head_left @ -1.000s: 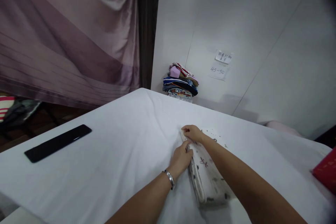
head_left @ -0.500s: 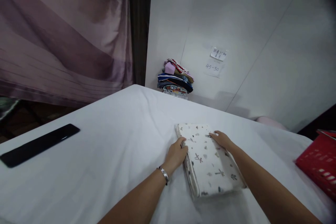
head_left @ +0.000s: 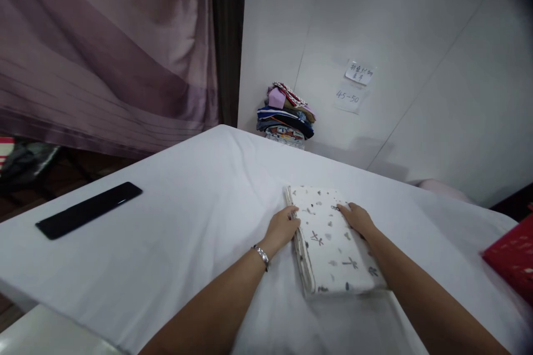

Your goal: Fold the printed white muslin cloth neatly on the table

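Observation:
A white folded cloth with small grey and brown printed motifs is on the white-covered table, in several stacked layers. On its left edge my left hand is closed, thumb on top and the other fingers curled at the folded side. A silver bracelet circles that wrist. My right hand grips the far right part of the cloth, its thumb and a finger on the printed top; the remaining fingers are hidden at the right side.
A black flat slab lies on the table at the left. Stacked folded clothes stand by the wall beyond the far edge. A red basket is at the right. Two handwritten papers hang on the wall, and a purple curtain hangs at the left.
The camera view has shifted, so the slab, clothes and papers appear farther right and higher. Both hands keep their hold on the folded cloth, which has hardly moved.

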{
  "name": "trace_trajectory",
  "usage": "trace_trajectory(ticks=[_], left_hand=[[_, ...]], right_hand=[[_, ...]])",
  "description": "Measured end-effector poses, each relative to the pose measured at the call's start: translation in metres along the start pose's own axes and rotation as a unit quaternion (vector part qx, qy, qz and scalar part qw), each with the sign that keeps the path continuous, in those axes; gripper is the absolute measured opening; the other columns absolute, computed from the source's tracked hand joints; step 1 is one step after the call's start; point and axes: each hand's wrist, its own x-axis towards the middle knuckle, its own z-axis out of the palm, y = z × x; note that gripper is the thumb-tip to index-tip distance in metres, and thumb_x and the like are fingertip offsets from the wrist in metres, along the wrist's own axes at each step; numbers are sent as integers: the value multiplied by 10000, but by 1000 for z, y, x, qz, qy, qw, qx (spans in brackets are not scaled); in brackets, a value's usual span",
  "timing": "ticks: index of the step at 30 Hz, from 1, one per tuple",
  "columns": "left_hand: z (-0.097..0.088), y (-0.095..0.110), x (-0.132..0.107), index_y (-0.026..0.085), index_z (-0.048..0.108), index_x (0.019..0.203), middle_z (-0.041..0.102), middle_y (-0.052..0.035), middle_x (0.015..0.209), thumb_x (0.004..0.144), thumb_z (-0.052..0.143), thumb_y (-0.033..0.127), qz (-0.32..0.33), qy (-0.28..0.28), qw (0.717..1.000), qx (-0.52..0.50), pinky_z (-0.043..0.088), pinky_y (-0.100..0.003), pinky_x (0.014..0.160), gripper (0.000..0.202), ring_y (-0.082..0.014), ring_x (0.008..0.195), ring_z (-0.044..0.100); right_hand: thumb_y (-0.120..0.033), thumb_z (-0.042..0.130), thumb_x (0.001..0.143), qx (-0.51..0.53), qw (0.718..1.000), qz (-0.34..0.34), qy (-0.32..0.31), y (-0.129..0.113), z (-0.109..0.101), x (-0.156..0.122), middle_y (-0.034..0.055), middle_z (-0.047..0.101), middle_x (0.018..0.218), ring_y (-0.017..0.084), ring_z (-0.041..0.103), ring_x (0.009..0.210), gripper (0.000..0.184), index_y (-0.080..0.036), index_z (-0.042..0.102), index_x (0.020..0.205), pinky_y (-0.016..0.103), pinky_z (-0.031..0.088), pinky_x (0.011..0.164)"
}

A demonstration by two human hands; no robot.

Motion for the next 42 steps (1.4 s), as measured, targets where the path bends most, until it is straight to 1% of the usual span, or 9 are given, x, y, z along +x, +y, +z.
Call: trace_trajectory(ticks=[3,5,7,9,13,19,27,36,42], left_hand=[[0,-2,2,248,565,1156,604,14,719,753,533,233,-1,-6,1000,-10,404,-197,491,405,-90,500,518],[-1,-1,2,246,565,1158,609,6,751,750,545,236,-11,-11,1000,-25,413,-193,487,408,-90,519,526],[-1,1,2,243,566,1157,614,-7,800,740,563,238,-28,-17,998,-45,426,-190,482,418,-95,552,542],[-2,4,1,243,565,1157,613,-14,821,730,576,241,-44,-23,997,-64,438,-192,478,427,-104,578,553],[-4,11,-1,228,561,1157,605,-13,787,712,582,211,-64,-34,993,-98,462,-203,486,446,-110,581,554],[-5,15,0,209,577,1128,568,2,703,680,592,170,-81,-42,989,-120,478,-224,486,449,-113,560,546],[-5,10,2,226,585,1123,581,5,711,689,606,204,-71,-44,991,-107,479,-214,496,434,-109,569,555],[-3,15,0,201,586,1128,556,21,652,675,639,198,-74,-35,991,-108,480,-210,509,456,-91,538,524],[-3,17,-2,195,591,1129,558,16,670,678,618,165,-69,-31,992,-104,471,-187,506,452,-79,536,513]], right_hand=[[-490,373,852,-18,998,-46,50,-8,-6,-7,195,567,1166,315,517,1087,555,-93,502,1218,411,408,861],[-433,400,855,-4,985,-140,104,-20,-8,-18,166,523,1239,298,464,1154,503,-120,487,1240,424,384,922],[-396,417,857,39,959,-249,127,-37,-5,-35,129,506,1273,264,430,1195,454,-147,505,1227,414,357,981],[-399,432,858,87,935,-324,115,-54,4,-57,107,512,1274,244,429,1204,428,-175,527,1209,415,358,1001],[-360,456,860,101,908,-404,53,-76,27,-103,103,454,1336,243,417,1226,458,-215,451,1294,448,370,1006],[-341,462,867,43,914,-402,42,-68,34,-154,129,363,1402,265,358,1271,536,-185,345,1366,459,385,1003],[-241,493,843,-23,880,-461,116,-48,42,-215,159,353,1403,292,309,1296,601,-138,271,1392,504,383,989],[-157,486,848,44,877,-444,179,-33,47,-222,155,523,1251,259,478,1164,464,-159,409,1306,466,450,922],[-147,460,855,55,878,-443,170,-33,52,-220,128,568,1193,263,528,1091,449,-226,417,1295,482,454,889]])
